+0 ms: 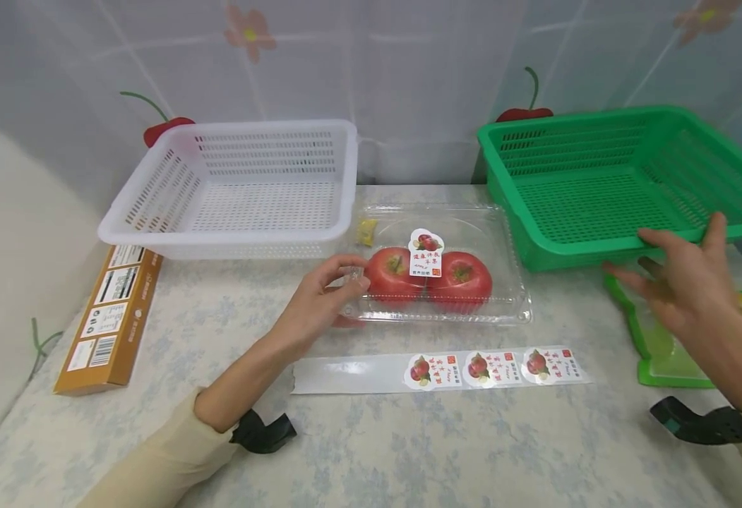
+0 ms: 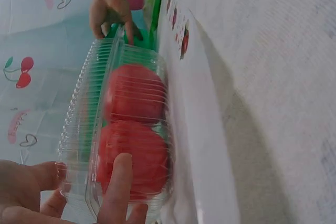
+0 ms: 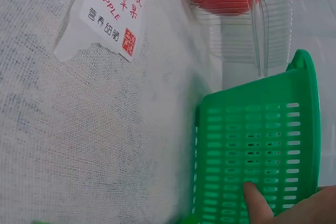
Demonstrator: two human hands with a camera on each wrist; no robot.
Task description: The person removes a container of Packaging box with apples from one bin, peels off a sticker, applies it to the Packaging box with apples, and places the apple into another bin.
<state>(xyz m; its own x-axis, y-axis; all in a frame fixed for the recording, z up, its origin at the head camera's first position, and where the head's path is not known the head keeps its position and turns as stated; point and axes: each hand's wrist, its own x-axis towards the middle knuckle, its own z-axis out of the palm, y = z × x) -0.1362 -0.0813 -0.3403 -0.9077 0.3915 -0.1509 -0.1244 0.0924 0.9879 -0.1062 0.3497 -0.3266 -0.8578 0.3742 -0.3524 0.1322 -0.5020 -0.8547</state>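
Note:
A clear plastic clamshell box (image 1: 510,282) lies in the middle of the table with its lid down. Inside sit two red apples (image 1: 462,279), and an apple sticker (image 1: 426,252) is on the lid. My left hand (image 1: 322,296) grips the box's left end; in the left wrist view, fingers (image 2: 116,187) press its side. At the right, my right hand (image 1: 688,282) holds the front rim of the green basket (image 1: 548,248). One finger (image 3: 255,203) lies against its slotted outer wall in the right wrist view. Nothing shows inside this basket.
A white basket (image 1: 262,248) stands at the back left, an orange-brown carton (image 1: 113,317) in front of it. A sticker strip (image 1: 351,374) lies before the box. Behind the right hand is a green-edged bag (image 1: 669,353). A small yellow packet (image 1: 366,231) shows near the box's back-left corner.

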